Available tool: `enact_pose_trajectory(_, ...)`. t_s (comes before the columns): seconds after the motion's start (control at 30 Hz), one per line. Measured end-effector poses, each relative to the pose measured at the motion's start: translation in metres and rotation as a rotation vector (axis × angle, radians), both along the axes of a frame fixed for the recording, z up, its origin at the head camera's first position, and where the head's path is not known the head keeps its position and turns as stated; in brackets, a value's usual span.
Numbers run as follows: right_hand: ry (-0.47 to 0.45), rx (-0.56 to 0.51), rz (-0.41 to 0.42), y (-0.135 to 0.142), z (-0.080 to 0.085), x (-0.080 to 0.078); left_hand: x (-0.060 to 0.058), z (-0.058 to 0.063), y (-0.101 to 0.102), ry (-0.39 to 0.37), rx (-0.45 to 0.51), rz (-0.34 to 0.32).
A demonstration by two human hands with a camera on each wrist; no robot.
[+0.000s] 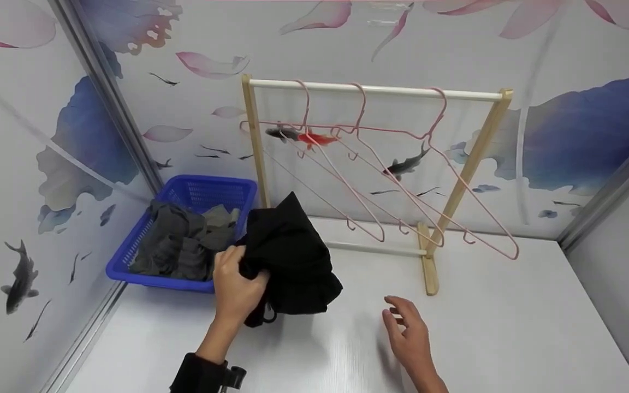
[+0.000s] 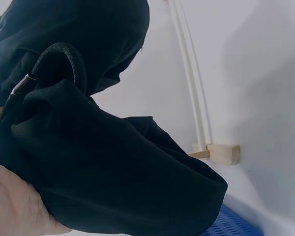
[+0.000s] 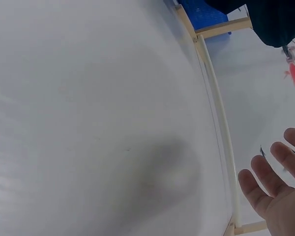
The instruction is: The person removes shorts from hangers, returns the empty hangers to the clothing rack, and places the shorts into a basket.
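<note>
A bunched black garment [image 1: 292, 256] hangs from my left hand [image 1: 238, 286], which grips its left side above the white table. In the left wrist view, a black cord loop [image 2: 61, 51] with a metal tip stands out from the black cloth [image 2: 113, 167]; its exact kind of clothing cannot be told. My right hand [image 1: 410, 335] is held over the table to the right of the garment, fingers loosely bent and holding nothing. In the right wrist view, the fingers [image 3: 268, 177] are spread apart.
A blue basket [image 1: 164, 283] with crumpled dark grey clothes [image 1: 178, 240] stands at the left. Behind the garment is a wooden rack [image 1: 470, 158] with a white rail [image 1: 402, 90], from which three pink hangers [image 1: 440, 109] hang. Patterned wall panels enclose the table [image 1: 511, 327].
</note>
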State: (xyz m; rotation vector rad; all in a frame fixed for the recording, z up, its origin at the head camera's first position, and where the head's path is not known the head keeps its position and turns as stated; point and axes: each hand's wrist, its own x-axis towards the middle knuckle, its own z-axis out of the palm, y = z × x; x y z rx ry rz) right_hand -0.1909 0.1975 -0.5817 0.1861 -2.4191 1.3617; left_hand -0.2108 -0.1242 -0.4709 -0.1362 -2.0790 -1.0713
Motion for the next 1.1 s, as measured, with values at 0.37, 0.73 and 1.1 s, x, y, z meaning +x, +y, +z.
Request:
enact_pose_trajectory(0.37, 0.050, 0.016, 0.054, -0.009, 0.008, -0.007, -0.006, 0.013, -0.013, 0.041, 0.020, 0.016)
enact_pose_trajectory(0.73, 0.058, -0.002, 0.112, -0.012, 0.012, -0.011, -0.012, 0.031, -0.025, 0.063, 0.043, 0.032)
enact_pose_trajectory(1.1, 0.133, 0.016, 0.150, -0.017, 0.023, -0.014, -0.019, 0.046, -0.045, 0.102, 0.042, 0.073)
